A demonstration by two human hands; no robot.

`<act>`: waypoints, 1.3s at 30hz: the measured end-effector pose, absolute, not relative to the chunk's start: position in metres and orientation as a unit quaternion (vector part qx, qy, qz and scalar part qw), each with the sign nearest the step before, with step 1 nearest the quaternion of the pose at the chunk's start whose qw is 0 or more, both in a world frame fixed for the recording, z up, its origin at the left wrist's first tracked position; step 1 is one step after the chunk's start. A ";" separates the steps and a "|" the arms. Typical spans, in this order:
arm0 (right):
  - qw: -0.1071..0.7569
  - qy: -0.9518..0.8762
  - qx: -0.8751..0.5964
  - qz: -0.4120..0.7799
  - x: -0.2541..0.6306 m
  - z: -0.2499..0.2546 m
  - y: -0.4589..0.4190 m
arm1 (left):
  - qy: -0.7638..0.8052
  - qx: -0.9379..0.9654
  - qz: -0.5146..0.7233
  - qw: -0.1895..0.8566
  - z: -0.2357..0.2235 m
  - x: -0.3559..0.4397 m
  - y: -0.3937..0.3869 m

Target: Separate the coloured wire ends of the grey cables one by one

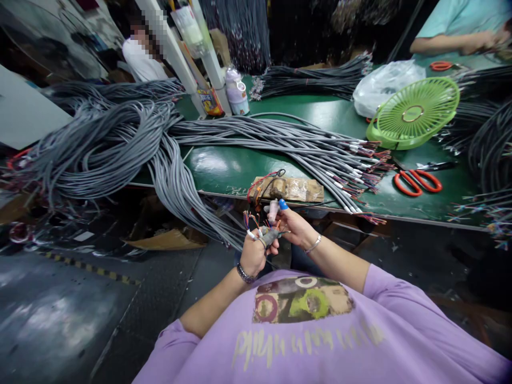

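L hand [253,256] is gripping cable ends [270,237], prob. keeping wires [246,217] w/in easy reach.
R hand [296,228] is working alongside, can't tell if pinching; fingertip wraps [283,204] are prob. giving protection.

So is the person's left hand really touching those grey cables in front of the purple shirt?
Touching. The head view shows the left hand closed around the grey cables, its fingers curled against them.

The left hand [253,255] partly hides its cables [271,236]; a co-worker [450,24] is cropped above.
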State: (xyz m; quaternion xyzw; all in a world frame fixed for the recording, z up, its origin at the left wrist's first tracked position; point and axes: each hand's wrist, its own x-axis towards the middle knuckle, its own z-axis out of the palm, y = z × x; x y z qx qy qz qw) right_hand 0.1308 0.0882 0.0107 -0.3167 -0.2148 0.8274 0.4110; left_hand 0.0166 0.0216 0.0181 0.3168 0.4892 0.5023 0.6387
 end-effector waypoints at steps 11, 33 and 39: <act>0.326 -0.344 -0.352 0.807 0.156 0.010 0.064 | 0.521 0.352 0.522 0.576 0.009 0.011 0.005; 0.400 -0.241 -0.355 0.810 0.148 -0.001 0.069 | 0.506 0.326 0.548 0.580 0.016 0.009 0.006; 0.394 -0.253 -0.310 0.827 0.140 0.003 0.092 | 0.494 0.317 0.542 0.601 0.022 0.013 0.012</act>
